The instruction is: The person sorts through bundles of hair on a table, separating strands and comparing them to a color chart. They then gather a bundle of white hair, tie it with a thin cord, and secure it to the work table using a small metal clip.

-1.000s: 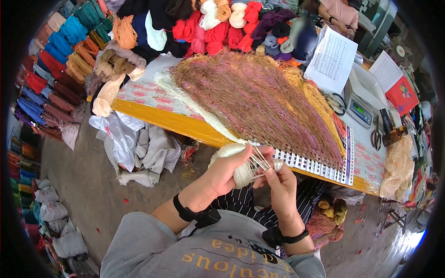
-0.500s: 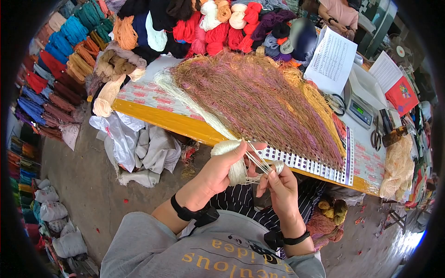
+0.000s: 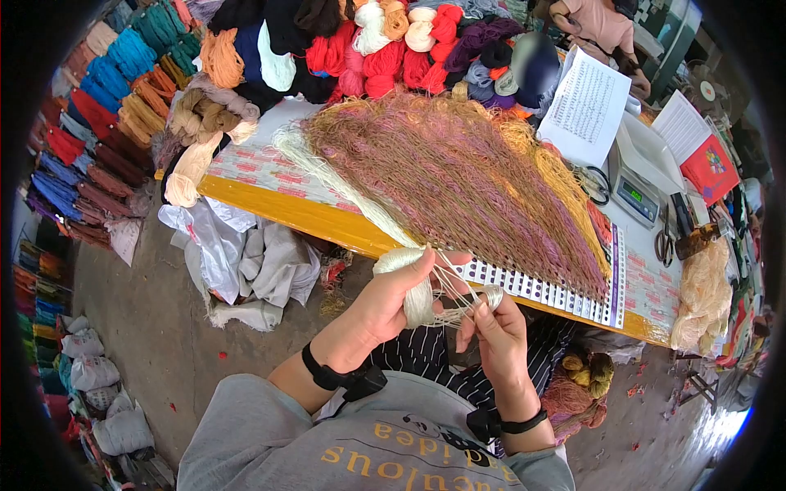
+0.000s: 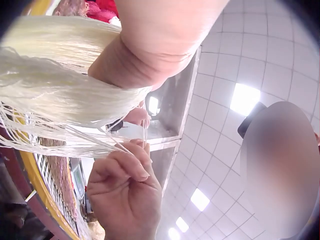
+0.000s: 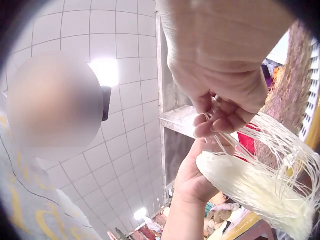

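My left hand grips a skein of cream yarn, fingers curled round its middle. The skein is held in the air in front of my chest, just near of the yellow edge of the surface. Its upper loop shows above my knuckles.

Several thin cream strands run taut from the skein toward the right. My right hand pinches these strands between thumb and fingertips, fingers clenched on them. A small coil of the same yarn sits at the pinch. The two hands are close together and the strands bridge the gap between them.

On the surface:
- A wide fan of pink, brown and ochre yarn spreads from far to near.
- The fan's near ends meet a white sample card printed with a row of boxes.
- A band of cream yarn lies along the fan's left side.
- Right of the fan are a printed sheet, a digital scale and scissors.
- Stacked skeins in red, white, purple and black line the far edge.

Crumpled grey cloth lies on the floor to the left.
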The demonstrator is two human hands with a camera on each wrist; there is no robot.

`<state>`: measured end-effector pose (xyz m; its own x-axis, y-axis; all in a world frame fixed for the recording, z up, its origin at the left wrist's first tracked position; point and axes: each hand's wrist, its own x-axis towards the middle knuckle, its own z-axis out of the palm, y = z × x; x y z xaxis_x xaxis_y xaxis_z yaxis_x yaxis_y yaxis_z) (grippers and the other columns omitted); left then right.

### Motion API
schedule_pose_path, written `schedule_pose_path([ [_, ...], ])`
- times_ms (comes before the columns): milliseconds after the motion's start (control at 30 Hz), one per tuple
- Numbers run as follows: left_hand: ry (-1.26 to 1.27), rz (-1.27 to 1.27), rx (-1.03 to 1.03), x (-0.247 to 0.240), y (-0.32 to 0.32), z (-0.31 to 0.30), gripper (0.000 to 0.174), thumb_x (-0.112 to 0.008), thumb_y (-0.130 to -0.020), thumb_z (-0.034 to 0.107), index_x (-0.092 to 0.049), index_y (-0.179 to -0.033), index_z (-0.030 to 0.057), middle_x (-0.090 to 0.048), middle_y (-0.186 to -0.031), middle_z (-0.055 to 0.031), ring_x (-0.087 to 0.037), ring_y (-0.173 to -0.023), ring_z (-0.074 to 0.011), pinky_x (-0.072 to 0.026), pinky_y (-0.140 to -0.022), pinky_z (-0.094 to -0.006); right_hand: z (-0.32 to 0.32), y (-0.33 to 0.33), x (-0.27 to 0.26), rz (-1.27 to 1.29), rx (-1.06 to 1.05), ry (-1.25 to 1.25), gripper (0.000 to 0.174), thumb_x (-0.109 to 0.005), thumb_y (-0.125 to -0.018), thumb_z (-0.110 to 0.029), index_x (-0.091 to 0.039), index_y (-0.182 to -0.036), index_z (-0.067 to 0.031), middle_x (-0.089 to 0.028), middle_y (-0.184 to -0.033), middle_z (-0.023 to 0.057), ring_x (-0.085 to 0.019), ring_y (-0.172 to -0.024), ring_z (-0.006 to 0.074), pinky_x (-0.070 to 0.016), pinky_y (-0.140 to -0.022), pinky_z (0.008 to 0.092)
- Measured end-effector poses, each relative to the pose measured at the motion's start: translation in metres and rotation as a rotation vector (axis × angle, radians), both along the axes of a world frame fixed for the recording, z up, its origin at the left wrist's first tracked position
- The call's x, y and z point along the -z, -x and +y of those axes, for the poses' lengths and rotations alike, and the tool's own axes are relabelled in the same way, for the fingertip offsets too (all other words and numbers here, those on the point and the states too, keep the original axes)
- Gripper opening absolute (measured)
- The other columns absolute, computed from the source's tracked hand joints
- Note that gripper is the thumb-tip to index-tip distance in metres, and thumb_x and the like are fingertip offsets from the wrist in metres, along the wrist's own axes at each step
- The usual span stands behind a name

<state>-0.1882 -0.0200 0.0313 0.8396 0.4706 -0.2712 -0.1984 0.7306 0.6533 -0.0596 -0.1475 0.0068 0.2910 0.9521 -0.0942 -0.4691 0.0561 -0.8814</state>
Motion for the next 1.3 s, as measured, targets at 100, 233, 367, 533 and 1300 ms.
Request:
schedule_pose_path([
  [100,-0.008,-0.021,0.011,0.004,0.0,0.001,0.046,-0.042,-0.095,0.037,-0.052,-0.122,0.0009,-0.065,-0.091,-0.0072,-0.058,-0.073,-0.008,-0.0475,-0.058,-0.0205,-0.001,0.0,-0.002,0.002,-0.002,0.01,0.019,-0.044,-0.096,-0.018,-0.049,-0.088,-0.0012,-0.055,-0.069,0.0074,-0.054,-0.057,0.0147,-0.0448,-0.055,0.0246],
  [233,-0.03,0.008,-0.001,0.002,-0.001,0.001,0.054,-0.039,-0.096,0.04,-0.048,-0.123,-0.0049,-0.066,-0.09,-0.0118,-0.059,-0.074,-0.0103,-0.0436,-0.052,-0.0197,-0.001,-0.001,-0.002,0.02,-0.027,0.009,0.02,-0.044,-0.096,-0.019,-0.048,-0.087,-0.0015,-0.053,-0.067,0.0065,-0.053,-0.056,0.0145,-0.0441,-0.052,0.0242],
  [367,-0.021,-0.014,0.016,0.003,-0.001,0.002,0.053,-0.038,-0.096,0.04,-0.048,-0.122,-0.0049,-0.066,-0.089,-0.0118,-0.059,-0.073,-0.0109,-0.0436,-0.052,-0.0199,-0.002,-0.001,-0.004,0.035,-0.05,0.031,0.021,-0.044,-0.096,-0.019,-0.048,-0.087,-0.0014,-0.052,-0.066,0.0061,-0.052,-0.056,0.0143,-0.0439,-0.051,0.0241],
  [533,-0.034,-0.02,0.029,0.0,-0.004,0.001,0.052,-0.038,-0.096,0.039,-0.049,-0.12,-0.0056,-0.066,-0.088,-0.0118,-0.059,-0.071,-0.0113,-0.0434,-0.052,-0.0199,-0.005,-0.001,-0.007,0.038,-0.065,0.053,0.02,-0.044,-0.096,-0.019,-0.048,-0.088,-0.0011,-0.051,-0.065,0.0061,-0.052,-0.055,0.0144,-0.0443,-0.051,0.0246],
  [1300,-0.116,0.046,0.077,0.007,0.0,-0.004,0.05,-0.04,-0.096,0.042,-0.059,-0.102,-0.0034,-0.064,-0.072,-0.0097,-0.052,-0.055,-0.0098,-0.0395,-0.05,-0.0201,-0.017,-0.004,-0.004,0.142,-0.292,-0.076,0.026,-0.051,-0.093,-0.022,-0.058,-0.089,0.003,-0.055,-0.061,0.0067,-0.054,-0.049,0.0155,-0.042,-0.048,0.0239],
])
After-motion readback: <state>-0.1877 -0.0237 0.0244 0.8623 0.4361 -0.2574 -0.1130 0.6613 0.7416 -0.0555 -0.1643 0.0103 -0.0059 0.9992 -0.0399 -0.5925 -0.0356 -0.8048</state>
